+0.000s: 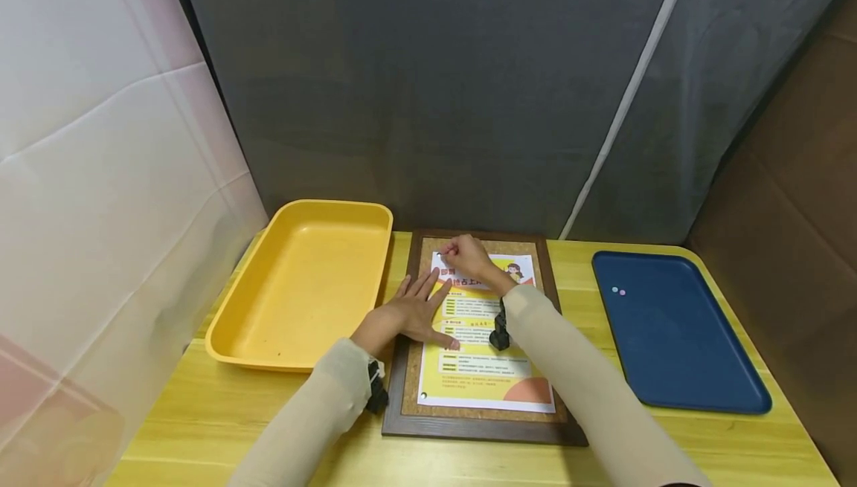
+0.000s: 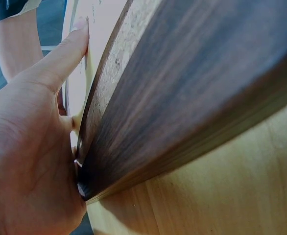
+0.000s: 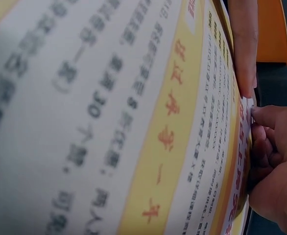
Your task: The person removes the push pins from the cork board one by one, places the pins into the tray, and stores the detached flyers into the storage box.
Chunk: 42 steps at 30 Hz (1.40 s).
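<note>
A yellow-and-white printed poster (image 1: 485,390) lies on a cork board (image 1: 411,390) with a dark brown frame (image 1: 482,430). My left hand (image 1: 418,312) is spread flat over the poster's left side, fingers straight, its heel crossing the frame; the left wrist view shows this hand (image 2: 31,137) along the frame's edge. At the poster's top left corner, my right hand (image 1: 469,256) curls its fingers and pinches a small push pin (image 1: 439,253). The right wrist view shows the right hand's (image 3: 278,152) bent fingers at the paper, the pin hidden. Another pin (image 1: 423,395) sits at the lower left corner.
On the left of the wooden table (image 1: 201,413) stands a deep yellow tray (image 1: 294,361). A flat blue tray (image 1: 689,338) lies at the right, with two small pale pins (image 1: 619,291) on it. A grey curtain (image 1: 428,100) hangs behind the board.
</note>
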Tool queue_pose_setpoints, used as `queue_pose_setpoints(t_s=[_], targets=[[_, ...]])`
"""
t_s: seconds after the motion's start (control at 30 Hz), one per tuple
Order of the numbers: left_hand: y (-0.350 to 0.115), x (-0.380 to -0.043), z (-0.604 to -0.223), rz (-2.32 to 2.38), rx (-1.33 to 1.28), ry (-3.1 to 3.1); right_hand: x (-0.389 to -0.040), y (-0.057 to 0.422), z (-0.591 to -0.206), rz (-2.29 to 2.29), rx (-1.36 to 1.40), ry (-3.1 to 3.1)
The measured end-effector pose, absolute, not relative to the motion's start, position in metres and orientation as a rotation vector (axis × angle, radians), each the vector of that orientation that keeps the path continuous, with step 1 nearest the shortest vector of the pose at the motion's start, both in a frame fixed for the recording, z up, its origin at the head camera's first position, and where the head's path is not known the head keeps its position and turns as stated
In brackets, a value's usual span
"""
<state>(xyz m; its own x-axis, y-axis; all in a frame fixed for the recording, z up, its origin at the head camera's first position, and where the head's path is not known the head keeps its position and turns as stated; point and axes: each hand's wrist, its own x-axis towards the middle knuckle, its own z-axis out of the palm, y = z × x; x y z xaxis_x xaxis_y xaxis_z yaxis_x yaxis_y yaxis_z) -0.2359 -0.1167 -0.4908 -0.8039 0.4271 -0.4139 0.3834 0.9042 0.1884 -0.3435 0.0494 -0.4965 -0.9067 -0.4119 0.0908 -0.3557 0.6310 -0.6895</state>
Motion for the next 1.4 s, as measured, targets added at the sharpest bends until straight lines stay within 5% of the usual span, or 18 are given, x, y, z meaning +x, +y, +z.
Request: queue_pose_setpoints(t_s=[1.4], targets=[[-0.111,-0.225,-0.474,0.071,0.602,2.617,-0.337,0.042,-0.501,-1.039,-0.457,2.887]])
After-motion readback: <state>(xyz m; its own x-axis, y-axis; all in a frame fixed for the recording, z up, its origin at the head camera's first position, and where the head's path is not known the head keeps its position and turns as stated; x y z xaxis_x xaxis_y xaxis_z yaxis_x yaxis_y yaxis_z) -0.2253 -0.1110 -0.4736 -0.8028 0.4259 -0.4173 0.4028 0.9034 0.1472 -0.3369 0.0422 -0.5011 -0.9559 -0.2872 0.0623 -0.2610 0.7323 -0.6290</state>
